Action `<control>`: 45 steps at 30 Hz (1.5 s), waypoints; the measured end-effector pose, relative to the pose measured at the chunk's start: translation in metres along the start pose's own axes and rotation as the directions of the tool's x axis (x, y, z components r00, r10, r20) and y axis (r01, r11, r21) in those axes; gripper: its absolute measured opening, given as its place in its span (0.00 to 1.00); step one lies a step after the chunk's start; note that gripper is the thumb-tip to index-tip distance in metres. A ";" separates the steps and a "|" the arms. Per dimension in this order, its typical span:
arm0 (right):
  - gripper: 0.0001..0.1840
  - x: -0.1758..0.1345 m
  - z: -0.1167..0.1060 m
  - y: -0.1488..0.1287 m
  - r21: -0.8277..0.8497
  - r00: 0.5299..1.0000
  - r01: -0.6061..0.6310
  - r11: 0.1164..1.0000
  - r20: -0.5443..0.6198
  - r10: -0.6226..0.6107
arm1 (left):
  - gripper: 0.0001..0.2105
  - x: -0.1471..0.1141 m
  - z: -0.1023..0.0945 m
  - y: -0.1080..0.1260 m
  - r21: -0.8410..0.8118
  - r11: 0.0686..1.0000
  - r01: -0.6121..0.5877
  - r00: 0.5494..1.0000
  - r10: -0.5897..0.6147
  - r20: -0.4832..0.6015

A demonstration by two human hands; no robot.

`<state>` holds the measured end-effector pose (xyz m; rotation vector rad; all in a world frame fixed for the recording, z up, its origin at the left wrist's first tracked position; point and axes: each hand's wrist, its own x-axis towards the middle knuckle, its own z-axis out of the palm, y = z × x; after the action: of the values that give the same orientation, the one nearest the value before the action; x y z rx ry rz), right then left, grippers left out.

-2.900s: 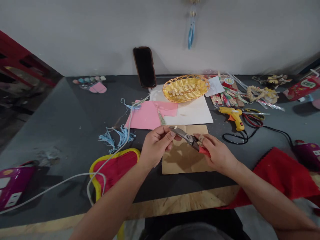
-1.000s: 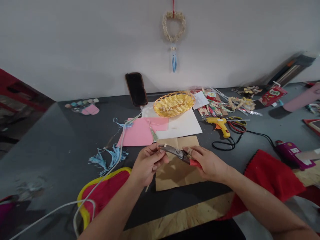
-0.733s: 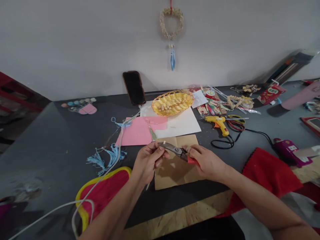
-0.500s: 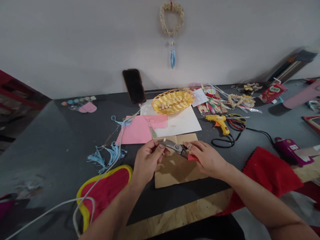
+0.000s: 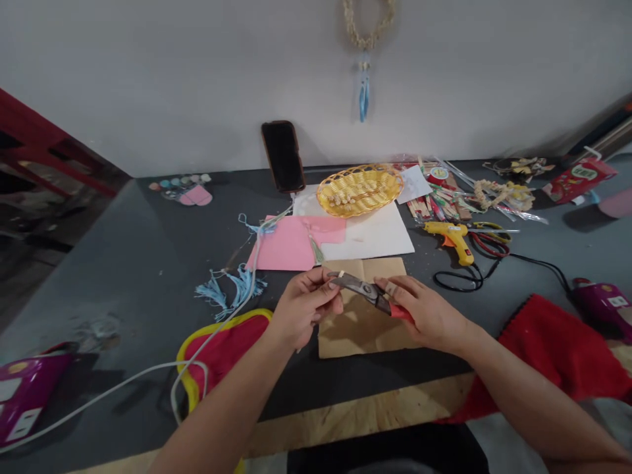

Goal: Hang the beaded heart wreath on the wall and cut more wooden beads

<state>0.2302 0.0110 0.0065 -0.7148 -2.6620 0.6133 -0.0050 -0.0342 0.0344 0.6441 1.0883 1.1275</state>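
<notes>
My right hand point(image 5: 427, 306) is wrapped round the red handles of pruning shears point(image 5: 366, 289), whose blades point left towards my other hand. With thumb and fingers pinched together, my left hand point(image 5: 309, 306) is at the blade tips. A small pale stick point(image 5: 342, 274) pokes up between the blades there; most of it is hidden by the fingers. Both hands are above a folded sheet of brown paper point(image 5: 365, 336) on the dark table. Behind it, a yellow woven basket point(image 5: 363, 197) holding small pale pieces rests on white sheets.
Pink paper point(image 5: 279, 243) and blue tassels point(image 5: 230, 289) lie to the left, crossed by a white cable point(image 5: 232, 313). A yellow glue gun point(image 5: 451, 240) with a black cord is on the right, near bundled sticks point(image 5: 439, 201). A phone point(image 5: 283, 157) leans against the wall.
The view has swung a little left and down, so the tabletop things sit further right. My hands keep the same hold, with the shears still at the stick.
</notes>
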 end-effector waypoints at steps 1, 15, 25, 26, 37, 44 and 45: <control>0.37 0.000 0.002 -0.001 -0.002 1.000 -0.009 1.000 -0.011 0.009 | 0.16 0.001 0.000 -0.001 -0.005 1.000 -0.005 1.000 0.005 -0.006; 0.32 -0.005 -0.005 -0.009 -0.195 0.980 -0.182 0.964 0.038 0.193 | 0.20 0.008 -0.001 -0.009 0.069 0.998 -0.003 0.997 0.008 -0.080; 0.27 0.008 -0.005 0.015 -0.185 0.892 -0.451 0.873 -0.064 0.447 | 0.22 0.018 -0.003 -0.009 0.202 0.976 0.083 0.992 -0.061 -0.114; 0.28 0.009 -0.006 0.016 -0.185 0.882 -0.472 0.862 -0.079 0.466 | 0.22 0.019 -0.003 -0.009 0.206 0.974 0.093 0.990 -0.067 -0.128; 0.28 0.008 -0.009 0.028 -0.286 0.897 -0.442 0.850 -0.120 0.426 | 0.21 0.025 -0.003 -0.014 0.245 0.961 0.131 0.983 -0.094 -0.156; 0.18 -0.089 -0.055 0.020 -0.362 0.785 -0.598 0.715 -0.443 0.433 | 0.22 0.028 -0.007 -0.013 0.212 0.968 0.133 0.982 -0.100 -0.158; 0.19 -0.112 -0.059 0.025 -0.372 0.709 -0.696 0.614 -0.490 0.507 | 0.24 0.029 -0.008 -0.014 0.211 0.968 0.137 0.982 -0.104 -0.160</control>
<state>0.3562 -0.0099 0.0243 -1.7701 -2.1998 -0.1640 -0.0060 -0.0128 0.0094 0.6655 1.3765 0.9678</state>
